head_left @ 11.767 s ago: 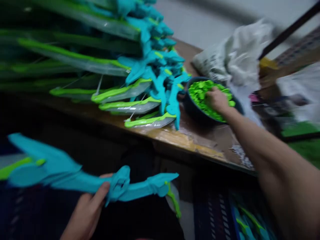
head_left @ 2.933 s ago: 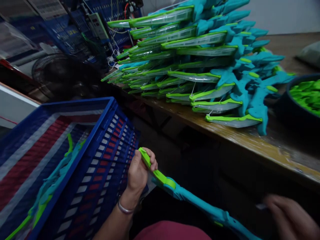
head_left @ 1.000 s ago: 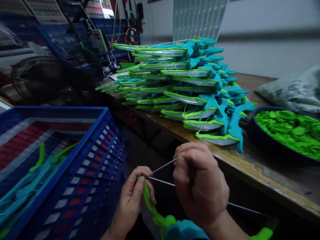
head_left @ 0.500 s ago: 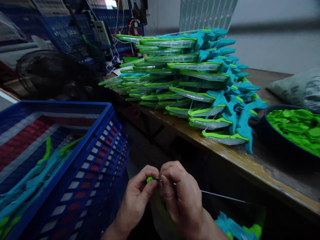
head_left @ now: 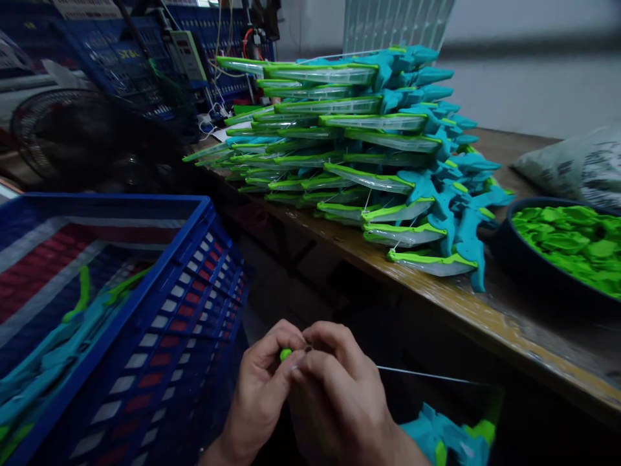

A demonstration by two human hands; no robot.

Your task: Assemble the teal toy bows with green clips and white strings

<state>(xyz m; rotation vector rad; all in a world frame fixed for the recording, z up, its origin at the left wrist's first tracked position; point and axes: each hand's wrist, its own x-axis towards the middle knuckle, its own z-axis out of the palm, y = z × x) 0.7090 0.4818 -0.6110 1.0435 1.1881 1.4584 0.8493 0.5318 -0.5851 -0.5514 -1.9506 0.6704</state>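
Low in the middle, my left hand [head_left: 259,388] pinches the bright green tip [head_left: 286,354] of a toy crossbow's bow arm between thumb and fingers. Right against it, my right hand [head_left: 347,385] is closed with its fingertips together, gripping the end of a thin white string [head_left: 427,373]. That string runs off to the right, toward the other end of the bow. Below my right wrist shows the teal body [head_left: 441,433] of the crossbow, with green parts. The rest of the bow arm is mostly hidden by my hands and shadow.
Many teal and green toy crossbows [head_left: 398,181] are stacked on a wooden table [head_left: 485,323]. A dark basin [head_left: 509,243] of green plastic pieces stands right, before a printed sack [head_left: 572,162]. At left are a blue crate [head_left: 208,217] holding more crossbows and a fan [head_left: 58,136].
My right hand's fingers have shifted round and now meet the left fingertips at the green tip. The whole view has drifted slightly, with the stack appearing a little further left.
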